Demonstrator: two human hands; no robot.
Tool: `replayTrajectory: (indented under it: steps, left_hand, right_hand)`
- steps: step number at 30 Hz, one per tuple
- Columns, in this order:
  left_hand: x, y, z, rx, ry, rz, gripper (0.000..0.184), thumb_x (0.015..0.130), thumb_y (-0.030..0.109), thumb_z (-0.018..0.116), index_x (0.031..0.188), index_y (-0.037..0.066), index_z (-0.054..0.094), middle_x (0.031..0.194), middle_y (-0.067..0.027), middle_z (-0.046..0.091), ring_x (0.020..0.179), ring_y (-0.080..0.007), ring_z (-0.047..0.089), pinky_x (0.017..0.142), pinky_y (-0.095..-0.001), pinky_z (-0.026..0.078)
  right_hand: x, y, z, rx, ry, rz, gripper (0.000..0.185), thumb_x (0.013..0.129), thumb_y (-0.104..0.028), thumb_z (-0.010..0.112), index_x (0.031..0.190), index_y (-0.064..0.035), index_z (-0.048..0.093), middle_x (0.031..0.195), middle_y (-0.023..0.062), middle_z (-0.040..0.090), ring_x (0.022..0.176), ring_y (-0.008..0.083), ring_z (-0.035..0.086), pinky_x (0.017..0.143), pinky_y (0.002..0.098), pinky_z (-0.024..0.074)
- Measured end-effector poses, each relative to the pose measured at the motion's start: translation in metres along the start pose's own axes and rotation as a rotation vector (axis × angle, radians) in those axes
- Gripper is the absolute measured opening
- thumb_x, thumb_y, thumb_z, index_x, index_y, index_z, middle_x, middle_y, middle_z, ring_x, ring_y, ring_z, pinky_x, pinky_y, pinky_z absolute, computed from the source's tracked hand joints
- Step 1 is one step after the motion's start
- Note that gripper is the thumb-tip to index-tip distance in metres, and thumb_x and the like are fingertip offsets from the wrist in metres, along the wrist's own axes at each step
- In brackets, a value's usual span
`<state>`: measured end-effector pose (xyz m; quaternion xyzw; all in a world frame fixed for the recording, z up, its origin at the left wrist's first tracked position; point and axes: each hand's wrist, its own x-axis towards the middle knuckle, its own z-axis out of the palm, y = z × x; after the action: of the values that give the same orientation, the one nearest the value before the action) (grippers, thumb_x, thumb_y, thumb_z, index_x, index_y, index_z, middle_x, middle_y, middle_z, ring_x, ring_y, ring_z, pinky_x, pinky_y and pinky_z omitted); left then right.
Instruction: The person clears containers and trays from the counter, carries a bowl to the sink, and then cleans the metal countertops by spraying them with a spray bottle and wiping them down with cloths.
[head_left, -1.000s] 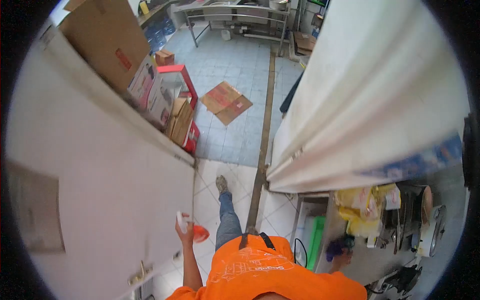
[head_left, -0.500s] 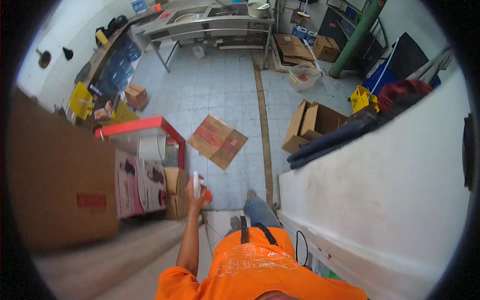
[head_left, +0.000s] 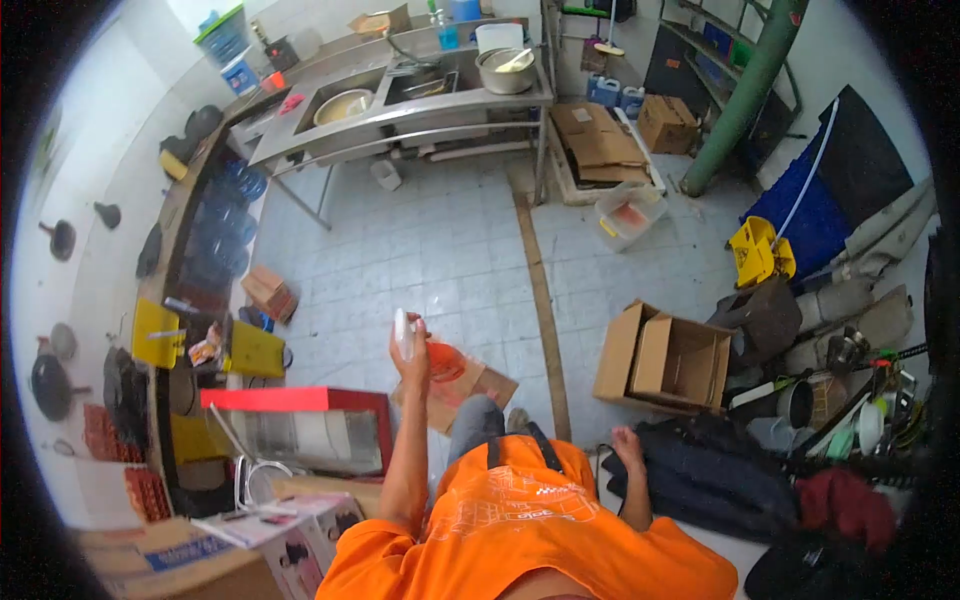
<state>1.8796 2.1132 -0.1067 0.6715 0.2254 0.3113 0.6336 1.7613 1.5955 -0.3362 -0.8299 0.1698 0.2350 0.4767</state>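
Observation:
My left hand (head_left: 415,365) is raised in front of my body, its fingers closed around what looks like a spray bottle. Its narrow white head (head_left: 403,335) points forward, and a round orange body (head_left: 450,362) shows beyond the hand. Behind the bottle, a flattened cardboard piece (head_left: 488,388) lies on the tiled floor. My right hand (head_left: 628,446) hangs low at my side, fingers loosely curled, with nothing visible in it. It is nearest to a pile of dark clothing (head_left: 700,475).
An open cardboard box (head_left: 690,360) stands on the right, near piled cookware (head_left: 850,405). To the left are a red-framed case (head_left: 300,400) and a yellow bin (head_left: 255,350). Ahead stands a metal sink counter (head_left: 370,135). A green post (head_left: 740,110) rises at back right.
I have moved forward into the room, past the white wall on the right. The left hand still holds the bottle. My right hand has come into view.

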Motion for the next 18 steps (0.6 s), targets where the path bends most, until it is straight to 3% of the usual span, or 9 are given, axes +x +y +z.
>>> replayTrajectory:
  steps: [3,4,7,10,12,13,14,17,18]
  left_hand:
    - [0.103,-0.002,0.056,0.024,-0.047,0.032,0.028,0.095,0.023,0.063,0.110,0.000,0.060,0.095,-0.0049,0.061,0.081,-0.0127,0.058,0.071,-0.0290,0.049]
    - [0.136,-0.003,0.077,0.032,-0.069,0.041,0.028,0.095,0.024,0.063,0.109,0.000,0.060,0.094,-0.0046,0.060,0.081,-0.0123,0.057,0.070,-0.0292,0.049]
    - [0.245,-0.019,0.157,-0.091,-0.051,0.085,0.021,0.096,0.022,0.062,0.105,0.003,0.059,0.092,-0.0045,0.059,0.076,-0.0126,0.056,0.070,-0.0275,0.049]
    - [0.347,-0.030,0.250,-0.080,-0.104,0.181,0.021,0.096,0.022,0.062,0.105,0.004,0.059,0.089,-0.0032,0.058,0.076,-0.0117,0.056,0.069,-0.0265,0.047]
    - [0.417,-0.042,0.320,-0.179,-0.161,0.140,0.020,0.094,0.019,0.066,0.105,0.003,0.059,0.087,-0.0018,0.058,0.078,-0.0101,0.054,0.070,-0.0252,0.046]
    - [0.451,-0.049,0.355,-0.096,-0.159,0.177,0.022,0.092,0.017,0.069,0.106,0.003,0.059,0.089,-0.0027,0.058,0.080,-0.0106,0.054,0.072,-0.0261,0.046]
    - [0.477,-0.043,0.391,-0.033,-0.157,0.329,0.024,0.090,0.017,0.071,0.108,0.005,0.059,0.092,-0.0028,0.059,0.082,-0.0114,0.054,0.073,-0.0272,0.046]
    - [0.550,-0.045,0.494,0.052,-0.280,0.298,0.029,0.086,0.016,0.073,0.109,0.004,0.059,0.094,-0.0076,0.061,0.081,-0.0182,0.056,0.075,-0.0313,0.047]
    - [0.572,-0.046,0.525,0.112,-0.320,0.306,0.030,0.085,0.015,0.073,0.109,0.004,0.059,0.093,-0.0095,0.060,0.081,-0.0214,0.057,0.075,-0.0332,0.047]
  right_hand:
    - [0.048,-0.180,-0.046,0.176,0.074,-0.071,0.024,0.101,-0.025,0.052,0.112,-0.0057,0.061,0.091,0.0027,0.063,0.087,0.0111,0.060,0.074,0.0282,0.0481]
    - [0.067,-0.211,-0.052,0.233,0.093,-0.093,0.025,0.100,-0.025,0.053,0.112,-0.0053,0.062,0.090,0.0025,0.063,0.087,0.0105,0.059,0.074,0.0283,0.0481]
    - [0.161,-0.224,-0.055,0.062,0.222,-0.103,0.024,0.100,-0.025,0.054,0.110,-0.0059,0.063,0.093,0.0044,0.066,0.090,0.0122,0.061,0.077,0.0293,0.0489]
    - [0.249,-0.176,-0.037,-0.247,0.290,-0.118,0.024,0.098,-0.026,0.057,0.110,-0.0053,0.064,0.098,0.0064,0.066,0.094,0.0140,0.061,0.080,0.0298,0.0494]
    - [0.303,-0.159,-0.018,-0.213,0.166,0.160,0.023,0.097,-0.025,0.059,0.106,-0.0044,0.064,0.095,0.0074,0.066,0.092,0.0151,0.062,0.079,0.0302,0.0500]
    - [0.323,-0.161,-0.012,-0.249,0.200,0.071,0.023,0.097,-0.025,0.060,0.105,-0.0044,0.064,0.093,0.0064,0.066,0.088,0.0149,0.063,0.076,0.0301,0.0505]
    - [0.341,-0.173,-0.005,-0.281,0.232,-0.022,0.022,0.097,-0.024,0.060,0.105,-0.0043,0.065,0.091,0.0055,0.066,0.085,0.0147,0.063,0.074,0.0301,0.0509]
    - [0.383,-0.315,-0.009,-0.064,0.153,-0.154,0.022,0.096,-0.024,0.062,0.108,-0.0051,0.065,0.090,0.0030,0.066,0.081,0.0149,0.062,0.071,0.0304,0.0513]
    - [0.398,-0.358,-0.015,-0.058,0.159,-0.106,0.023,0.096,-0.024,0.062,0.109,-0.0051,0.065,0.090,0.0025,0.066,0.081,0.0145,0.062,0.071,0.0301,0.0510]
